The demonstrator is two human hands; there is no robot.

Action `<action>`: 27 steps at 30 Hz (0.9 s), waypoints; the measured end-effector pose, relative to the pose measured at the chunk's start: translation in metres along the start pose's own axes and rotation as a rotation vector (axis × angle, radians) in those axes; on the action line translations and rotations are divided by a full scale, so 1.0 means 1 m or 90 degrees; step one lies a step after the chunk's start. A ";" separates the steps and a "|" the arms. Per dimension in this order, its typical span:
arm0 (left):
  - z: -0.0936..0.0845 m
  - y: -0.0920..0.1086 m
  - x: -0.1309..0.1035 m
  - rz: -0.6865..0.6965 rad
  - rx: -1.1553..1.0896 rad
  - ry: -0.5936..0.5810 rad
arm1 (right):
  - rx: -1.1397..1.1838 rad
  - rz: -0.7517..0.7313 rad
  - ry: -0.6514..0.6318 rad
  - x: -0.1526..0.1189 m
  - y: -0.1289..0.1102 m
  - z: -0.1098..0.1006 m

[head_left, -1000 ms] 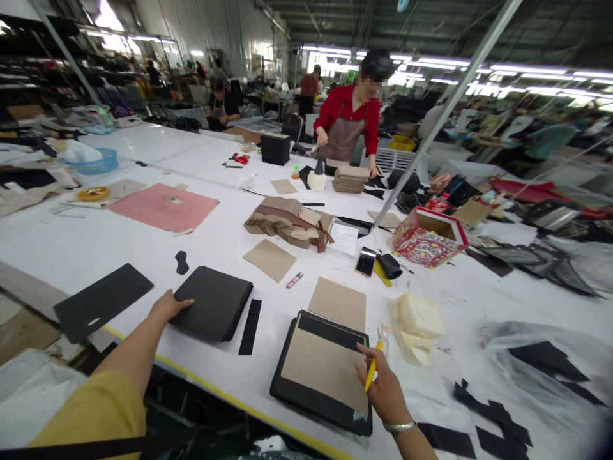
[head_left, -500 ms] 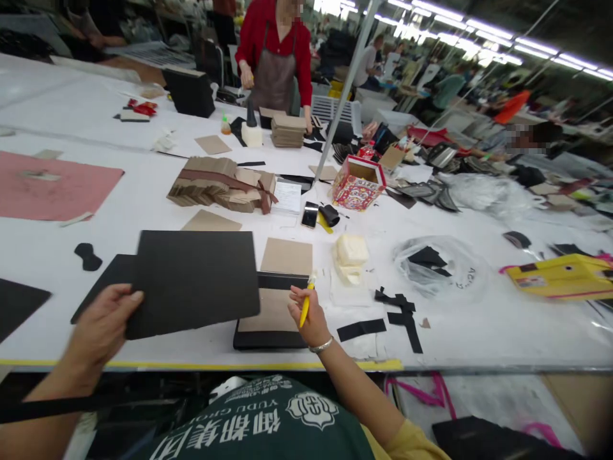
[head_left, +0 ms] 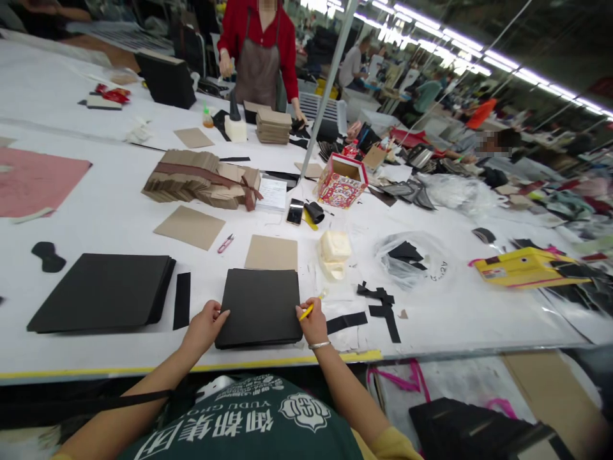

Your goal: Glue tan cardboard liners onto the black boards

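A black rectangular sheet (head_left: 261,303) lies on top of a low pile of black pieces near the table's front edge. My left hand (head_left: 205,329) pinches the sheet's left edge between thumb and fingers. At the opposite edge, my right hand (head_left: 313,324) is closed around a small yellow-handled brush (head_left: 306,312) with a pale tip and also touches the sheet's side. A larger stack of black sheets (head_left: 103,291) lies to the left, with a black strip (head_left: 181,300) between it and my left hand. Behind the pile is a beige board (head_left: 271,252).
A whitish glue tub (head_left: 334,252) stands right of the beige board. Pink thread snips (head_left: 225,243), a phone (head_left: 295,211) and a tied bundle of beige boards (head_left: 201,179) lie farther back. A metal pole (head_left: 328,89) rises beyond. Across the table stands a co-worker in red (head_left: 258,51).
The black sheet has moved right and down from the air onto the pile, covering the beige board there. Both hands are now at its sides. The camera view has shifted slightly.
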State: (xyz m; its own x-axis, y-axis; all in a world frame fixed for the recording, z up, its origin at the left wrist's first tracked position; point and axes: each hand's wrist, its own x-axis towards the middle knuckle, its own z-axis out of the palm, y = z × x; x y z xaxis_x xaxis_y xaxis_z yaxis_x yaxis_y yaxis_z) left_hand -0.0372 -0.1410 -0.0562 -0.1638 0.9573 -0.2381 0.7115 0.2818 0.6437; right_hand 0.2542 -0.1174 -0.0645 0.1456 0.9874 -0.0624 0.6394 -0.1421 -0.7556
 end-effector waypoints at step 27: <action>0.037 0.038 0.004 0.587 0.182 -0.133 | -0.219 -0.026 0.052 0.121 0.050 -0.092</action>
State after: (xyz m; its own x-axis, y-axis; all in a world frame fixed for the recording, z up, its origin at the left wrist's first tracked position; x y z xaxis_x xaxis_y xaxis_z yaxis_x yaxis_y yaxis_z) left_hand 0.0140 -0.1284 -0.0597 0.6429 0.7554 0.1268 0.6423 -0.6218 0.4481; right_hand 0.3736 -0.0118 -0.0498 0.1658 0.9858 0.0251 0.8605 -0.1322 -0.4919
